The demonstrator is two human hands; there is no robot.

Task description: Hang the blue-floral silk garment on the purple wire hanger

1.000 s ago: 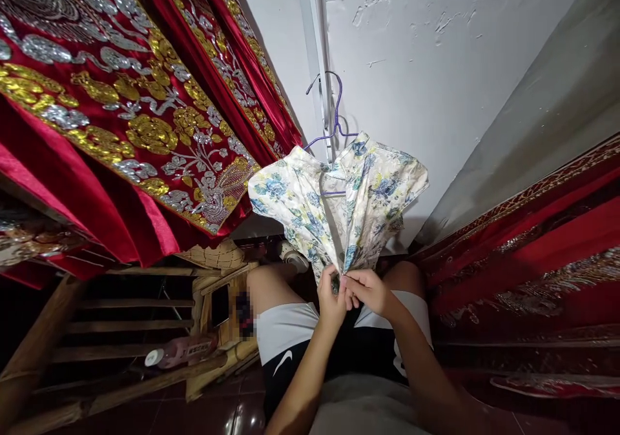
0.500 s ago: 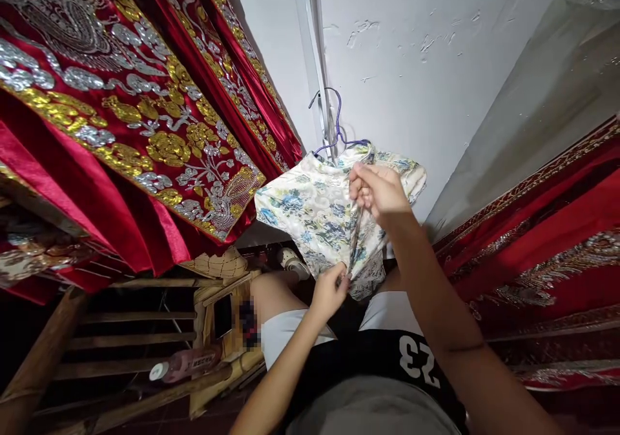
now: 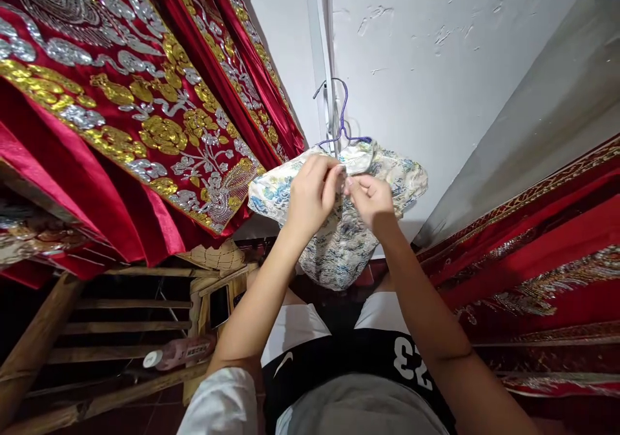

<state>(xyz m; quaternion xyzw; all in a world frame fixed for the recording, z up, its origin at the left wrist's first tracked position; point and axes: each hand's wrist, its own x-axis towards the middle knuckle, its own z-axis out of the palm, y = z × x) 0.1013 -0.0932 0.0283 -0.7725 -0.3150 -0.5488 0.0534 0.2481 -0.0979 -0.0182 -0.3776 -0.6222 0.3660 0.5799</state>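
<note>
Left hand (image 3: 312, 193) and right hand (image 3: 372, 199) each pinched the front of a cream, blue-flowered cloth blouse (image 3: 339, 254), fingertips close together just below its collar. It hung from a purple wire hanger (image 3: 344, 109), spread between the hanger's ends. It seemed light, soft, easily creased, best held by its front edges. Counted: one blouse, one hanger, one pink, white-capped bottle (image 3: 181, 352) beside the slatted wooden frame's (image 3: 121, 327) near edge.

Shows 23 (image 3: 411, 361), upside down, and a Nike swoosh (image 3: 283, 363) on black-and-white shorts (image 3: 339, 351).
Stands at 5 and 6 o'clock respectively; carries illegible lettering (image 3: 196, 350) on the bottle (image 3: 169, 356) near 7:30.
</note>
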